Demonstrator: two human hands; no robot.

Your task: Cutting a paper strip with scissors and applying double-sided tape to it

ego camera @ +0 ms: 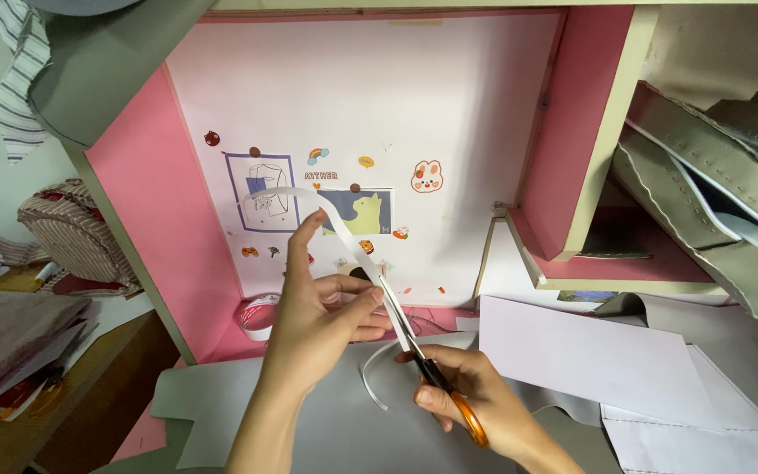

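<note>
Two hands busy | left hand (322,318) pinches white strip (331,215) | right hand (467,395) grips orange-handled scissors (427,364)

a white paper strip (309,200) stands up from my left hand (322,320), pinched between thumb and fingers, its top end curling over to the left in a loose arc. the scissors (427,369) in my right hand (467,399) have orange handles and slim metal blades, which point up and left and meet the strip's lower edge just beside my left thumb. a thin trimmed sliver (375,373) curves down below the blades.
</note>
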